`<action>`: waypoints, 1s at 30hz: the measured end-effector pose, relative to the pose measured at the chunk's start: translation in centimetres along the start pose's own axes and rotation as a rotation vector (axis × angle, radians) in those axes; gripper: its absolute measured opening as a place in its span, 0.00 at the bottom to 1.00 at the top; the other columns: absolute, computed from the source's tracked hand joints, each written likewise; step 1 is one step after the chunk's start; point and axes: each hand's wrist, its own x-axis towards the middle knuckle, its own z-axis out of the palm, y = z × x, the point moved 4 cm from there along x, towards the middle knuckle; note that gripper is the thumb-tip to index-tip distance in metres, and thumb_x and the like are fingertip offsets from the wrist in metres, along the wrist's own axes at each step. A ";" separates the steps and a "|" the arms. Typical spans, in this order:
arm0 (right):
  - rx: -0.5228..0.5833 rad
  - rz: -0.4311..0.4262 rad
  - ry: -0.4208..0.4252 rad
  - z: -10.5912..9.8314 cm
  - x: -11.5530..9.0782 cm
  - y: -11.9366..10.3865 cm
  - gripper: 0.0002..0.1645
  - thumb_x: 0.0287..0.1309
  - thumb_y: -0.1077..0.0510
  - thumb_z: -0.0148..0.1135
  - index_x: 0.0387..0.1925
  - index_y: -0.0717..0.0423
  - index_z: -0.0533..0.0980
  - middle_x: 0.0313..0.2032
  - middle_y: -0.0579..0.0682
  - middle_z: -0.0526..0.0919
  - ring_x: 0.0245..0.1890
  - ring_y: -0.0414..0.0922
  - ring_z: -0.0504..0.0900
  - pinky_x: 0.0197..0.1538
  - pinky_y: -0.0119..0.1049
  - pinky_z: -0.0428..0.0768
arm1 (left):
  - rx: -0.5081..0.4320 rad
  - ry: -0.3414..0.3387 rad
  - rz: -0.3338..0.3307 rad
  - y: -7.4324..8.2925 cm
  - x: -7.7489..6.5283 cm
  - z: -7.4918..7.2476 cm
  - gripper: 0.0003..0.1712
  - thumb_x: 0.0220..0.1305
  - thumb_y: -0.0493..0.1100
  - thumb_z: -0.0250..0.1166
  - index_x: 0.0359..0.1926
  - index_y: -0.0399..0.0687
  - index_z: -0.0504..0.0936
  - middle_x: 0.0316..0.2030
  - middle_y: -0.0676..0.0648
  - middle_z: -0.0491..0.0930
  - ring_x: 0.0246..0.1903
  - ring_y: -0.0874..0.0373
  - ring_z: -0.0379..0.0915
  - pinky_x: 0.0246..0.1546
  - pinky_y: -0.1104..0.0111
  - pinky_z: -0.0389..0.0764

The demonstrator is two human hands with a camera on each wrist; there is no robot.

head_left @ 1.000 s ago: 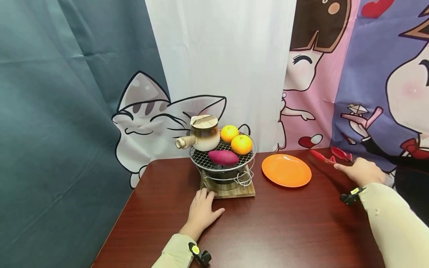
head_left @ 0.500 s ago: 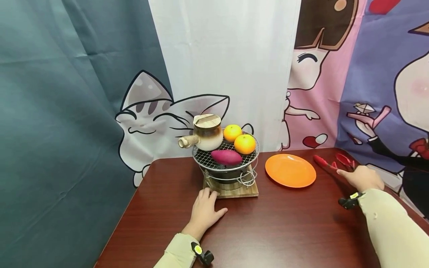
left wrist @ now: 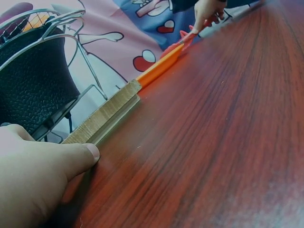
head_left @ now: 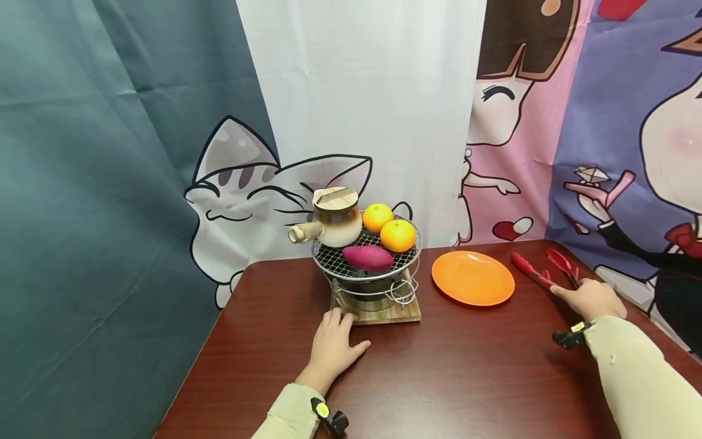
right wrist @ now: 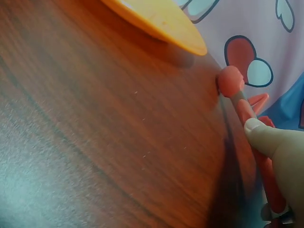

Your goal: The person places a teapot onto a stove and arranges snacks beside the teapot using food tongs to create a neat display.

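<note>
My right hand [head_left: 593, 300] grips red-tipped tongs [head_left: 531, 268] at the right of the table, their two arms spread apart. In the right wrist view the thumb [right wrist: 261, 135] lies along the red handle of the tongs [right wrist: 266, 173]. My left hand [head_left: 331, 347] rests on the table with spread fingers, its fingertips at the front left edge of a wooden board [head_left: 392, 314]. On that board stands a small black stove [head_left: 366, 286] with a round wire grill. The grill bears a purple sweet potato [head_left: 367, 258], two oranges [head_left: 398, 236] and a clay teapot [head_left: 340, 225] with a side handle.
An orange plate [head_left: 473, 278] lies between the stove and the tongs. Dark red wood forms the table [head_left: 439, 378], its back edge against a printed curtain [head_left: 362, 91]. Loops of wire [head_left: 403, 291] stick out from the stove's right side.
The tongs have swung slightly with the right hand, their tips now lifted a little and pointing toward the back left. The left hand stays at the board. The head view has shifted slightly.
</note>
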 end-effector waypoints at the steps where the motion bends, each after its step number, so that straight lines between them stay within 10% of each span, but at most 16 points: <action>1: -0.002 -0.002 -0.001 0.1 0.0 0.1 0.61 0.56 0.19 0.52 0.48 0.80 0.68 0.38 0.80 0.76 0.34 0.70 0.78 0.23 0.51 0.75 | -0.002 -0.001 -0.001 0.0 0.0 0.0 0.34 0.50 0.66 0.74 0.51 0.50 0.80 0.48 0.46 0.73 0.55 0.46 0.69 0.57 0.56 0.73; 22: -0.006 0.073 0.101 0.1 -4.9 -4.7 0.55 0.68 0.29 0.45 0.59 0.82 0.56 0.49 0.86 0.58 0.50 0.82 0.61 0.51 0.72 0.65 | -0.020 0.005 -0.010 -0.2 0.4 0.4 0.34 0.50 0.66 0.75 0.50 0.50 0.80 0.48 0.47 0.73 0.55 0.47 0.69 0.55 0.56 0.75; 30: 0.114 -0.162 0.457 2.0 -1.3 -7.6 0.45 0.69 0.37 0.50 0.69 0.68 0.56 0.59 0.82 0.59 0.56 0.81 0.59 0.56 0.74 0.54 | -0.105 0.130 -0.003 -1.8 0.9 -1.0 0.27 0.53 0.61 0.74 0.43 0.48 0.78 0.40 0.49 0.74 0.46 0.49 0.71 0.47 0.57 0.76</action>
